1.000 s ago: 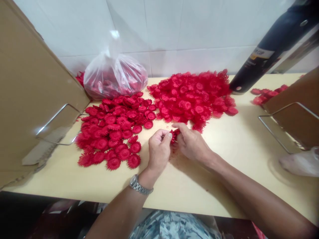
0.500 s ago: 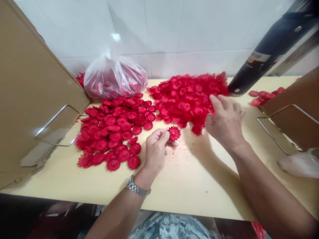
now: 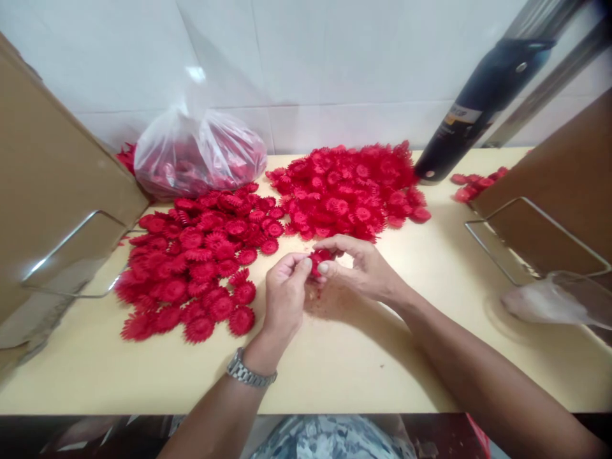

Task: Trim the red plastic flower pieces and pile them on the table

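My left hand (image 3: 285, 290), with a metal watch (image 3: 251, 370) on its wrist, pinches a small red flower head (image 3: 319, 262) between thumb and fingers. From the other side my right hand (image 3: 361, 264) closes thumb and fingers on the same flower head. Whether a second piece sits between the fingers is hidden. To the left of my hands spreads a pile of red flower heads (image 3: 203, 255) with jagged petal edges. Just beyond my right hand lies another heap of red flower pieces (image 3: 339, 191).
A tied clear bag (image 3: 205, 153) of red pieces stands back left. At the back right leans a dark cylinder (image 3: 478, 108). Cardboard boxes (image 3: 52, 166) with wire loops flank both sides of the table (image 3: 325, 376). A crumpled plastic bag (image 3: 545, 303) lies right.
My right hand has come from the far heap, down and left, to the flower head in my left hand. Several pieces at the heap's right edge have shifted. The view has moved slightly.
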`<state>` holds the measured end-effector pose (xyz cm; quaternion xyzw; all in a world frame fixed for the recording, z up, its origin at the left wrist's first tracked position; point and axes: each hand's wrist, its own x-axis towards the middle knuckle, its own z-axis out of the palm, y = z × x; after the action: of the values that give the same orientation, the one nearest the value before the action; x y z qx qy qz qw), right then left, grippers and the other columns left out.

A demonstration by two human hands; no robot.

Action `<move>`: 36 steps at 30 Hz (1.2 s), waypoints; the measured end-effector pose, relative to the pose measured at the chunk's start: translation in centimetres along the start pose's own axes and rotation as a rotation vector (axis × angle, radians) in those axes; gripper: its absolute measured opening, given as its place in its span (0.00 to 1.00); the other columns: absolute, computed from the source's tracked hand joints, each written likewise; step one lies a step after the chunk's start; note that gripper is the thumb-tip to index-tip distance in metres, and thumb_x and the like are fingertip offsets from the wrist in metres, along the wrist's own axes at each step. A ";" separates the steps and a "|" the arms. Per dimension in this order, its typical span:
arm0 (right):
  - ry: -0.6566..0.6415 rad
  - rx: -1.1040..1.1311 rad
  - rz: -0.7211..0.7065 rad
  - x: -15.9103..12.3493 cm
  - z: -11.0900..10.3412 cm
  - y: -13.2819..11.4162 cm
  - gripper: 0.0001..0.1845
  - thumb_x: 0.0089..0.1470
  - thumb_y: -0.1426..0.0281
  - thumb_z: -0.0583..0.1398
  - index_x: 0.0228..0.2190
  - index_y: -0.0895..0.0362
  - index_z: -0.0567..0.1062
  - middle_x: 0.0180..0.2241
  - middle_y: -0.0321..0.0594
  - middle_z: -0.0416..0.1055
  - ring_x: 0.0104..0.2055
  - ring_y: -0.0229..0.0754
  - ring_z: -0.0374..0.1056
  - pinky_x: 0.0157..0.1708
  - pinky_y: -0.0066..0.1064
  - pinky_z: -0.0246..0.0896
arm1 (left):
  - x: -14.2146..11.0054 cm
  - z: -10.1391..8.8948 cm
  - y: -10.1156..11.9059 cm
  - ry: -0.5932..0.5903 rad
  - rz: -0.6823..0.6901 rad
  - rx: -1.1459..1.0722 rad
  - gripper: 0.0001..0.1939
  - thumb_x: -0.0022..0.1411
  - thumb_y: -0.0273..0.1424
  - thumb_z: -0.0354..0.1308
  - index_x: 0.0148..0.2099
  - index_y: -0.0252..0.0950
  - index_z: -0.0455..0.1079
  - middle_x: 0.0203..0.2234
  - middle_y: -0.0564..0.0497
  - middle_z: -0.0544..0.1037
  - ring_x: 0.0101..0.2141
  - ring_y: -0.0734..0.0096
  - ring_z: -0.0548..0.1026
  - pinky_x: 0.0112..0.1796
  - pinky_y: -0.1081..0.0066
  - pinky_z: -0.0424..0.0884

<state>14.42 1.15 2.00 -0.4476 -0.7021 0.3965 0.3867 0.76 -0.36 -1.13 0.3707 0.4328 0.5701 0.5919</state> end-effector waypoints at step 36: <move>-0.034 -0.548 -0.273 0.7 1.5 2.2 0.10 0.47 0.68 0.59 0.32 0.59 0.67 0.28 0.38 0.68 0.29 0.37 0.61 0.26 0.25 0.53 | 0.5 0.6 0.0 0.146 -0.047 0.095 0.08 0.42 0.32 0.62 0.23 0.34 0.66 0.13 0.58 0.69 0.17 0.77 0.68 0.19 0.77 0.65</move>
<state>13.60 2.11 -0.45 -0.4298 -0.8430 0.1443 0.2894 1.32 0.14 -0.95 0.3456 0.5101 0.5601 0.5537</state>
